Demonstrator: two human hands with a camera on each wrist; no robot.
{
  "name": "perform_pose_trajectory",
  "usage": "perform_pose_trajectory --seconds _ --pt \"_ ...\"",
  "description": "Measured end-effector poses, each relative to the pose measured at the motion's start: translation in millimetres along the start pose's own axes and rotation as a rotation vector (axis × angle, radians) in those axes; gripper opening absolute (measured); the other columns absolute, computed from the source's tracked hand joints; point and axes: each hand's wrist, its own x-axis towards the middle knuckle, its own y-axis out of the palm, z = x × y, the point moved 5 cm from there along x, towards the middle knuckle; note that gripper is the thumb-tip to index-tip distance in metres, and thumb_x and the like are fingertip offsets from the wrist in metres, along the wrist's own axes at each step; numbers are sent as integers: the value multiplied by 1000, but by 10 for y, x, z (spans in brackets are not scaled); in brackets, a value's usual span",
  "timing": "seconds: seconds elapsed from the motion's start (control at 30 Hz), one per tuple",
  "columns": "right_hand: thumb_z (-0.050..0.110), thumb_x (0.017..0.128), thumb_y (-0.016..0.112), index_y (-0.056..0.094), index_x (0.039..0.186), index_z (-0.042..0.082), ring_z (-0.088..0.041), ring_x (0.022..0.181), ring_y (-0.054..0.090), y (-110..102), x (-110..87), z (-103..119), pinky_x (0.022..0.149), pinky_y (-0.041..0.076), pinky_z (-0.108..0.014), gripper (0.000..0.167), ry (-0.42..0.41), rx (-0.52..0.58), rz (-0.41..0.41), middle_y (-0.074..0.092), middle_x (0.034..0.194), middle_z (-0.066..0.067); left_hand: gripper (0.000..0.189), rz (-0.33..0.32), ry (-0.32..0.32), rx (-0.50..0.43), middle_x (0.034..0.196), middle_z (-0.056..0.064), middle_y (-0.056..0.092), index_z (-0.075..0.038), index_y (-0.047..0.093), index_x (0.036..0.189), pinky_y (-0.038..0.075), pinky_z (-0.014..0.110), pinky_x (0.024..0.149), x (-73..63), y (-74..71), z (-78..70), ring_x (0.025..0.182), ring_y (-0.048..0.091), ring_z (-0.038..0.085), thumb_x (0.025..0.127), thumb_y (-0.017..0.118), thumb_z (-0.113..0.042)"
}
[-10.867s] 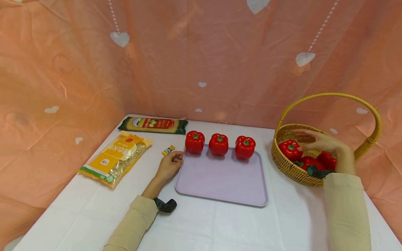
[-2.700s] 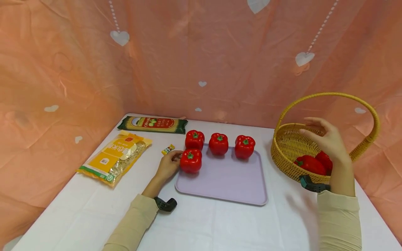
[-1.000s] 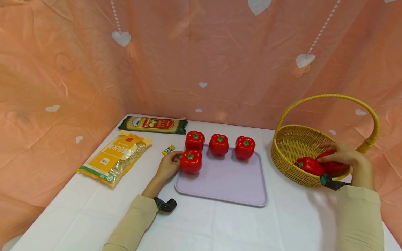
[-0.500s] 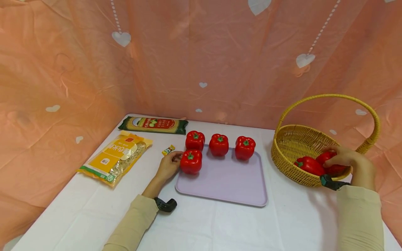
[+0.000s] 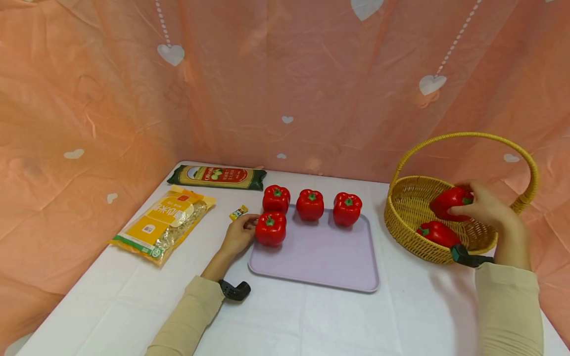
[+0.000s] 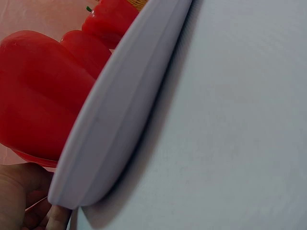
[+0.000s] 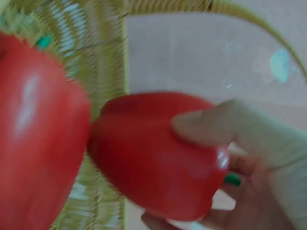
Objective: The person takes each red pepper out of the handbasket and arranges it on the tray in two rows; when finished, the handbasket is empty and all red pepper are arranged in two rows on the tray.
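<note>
My right hand (image 5: 484, 203) holds a red bell pepper (image 5: 447, 203) by its stem end, inside the wicker basket (image 5: 396, 232). In the right wrist view the thumb lies across this pepper (image 7: 158, 153) and the fingers curl beneath it. Another bell pepper (image 5: 438, 233) lies in the basket, just below the held one. My left hand (image 5: 237, 235) grips the left edge of the lilac tray (image 5: 318, 257). On the tray's left side a bell pepper (image 5: 270, 229) stands close to those fingers. Behind it, three bell peppers (image 5: 310, 205) form a row along the back edge.
Left of the tray lie a yellow grain bag (image 5: 165, 222), a dark green packet (image 5: 218, 177) and a small yellow sachet (image 5: 238, 212). The basket's tall handle (image 5: 467, 134) arches over its opening. An orange curtain (image 5: 285, 89) hangs behind the white table (image 5: 285, 321).
Over the last half second my right hand has lifted a bell pepper from the basket's right side, up and leftward. Earlier, another pepper went from basket to tray. My left hand stays put.
</note>
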Motion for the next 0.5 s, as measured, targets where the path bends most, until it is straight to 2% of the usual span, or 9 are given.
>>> perform_pose_trajectory --seconds 0.1,0.13,0.33,0.5 --pt "14 84 66 31 129 -10 9 81 42 -17 -1 146 65 40 -10 61 -47 57 -43 47 112 -23 35 -1 -4 -4 100 17 62 5 60 115 45 27 72 0 1 5 85 54 23 81 51 6" --pt "13 84 66 32 129 -8 10 81 42 -19 -5 198 66 40 -10 60 -56 78 -52 48 111 -18 35 -1 -4 -3 100 17 62 5 60 115 45 27 72 1 1 6 85 53 23 81 51 6" --pt "15 83 68 41 134 11 1 88 48 15 -27 507 69 44 -17 58 -98 98 -56 51 105 6 35 0 -7 -5 100 17 62 5 60 115 45 27 71 -2 -1 1 84 53 23 80 51 7" --pt "11 81 70 43 134 17 -2 91 50 114 -23 706 68 47 -21 60 -167 111 -45 52 109 4 35 2 -10 -2 101 17 61 5 59 116 45 27 72 -1 -2 -3 85 53 23 81 53 6"
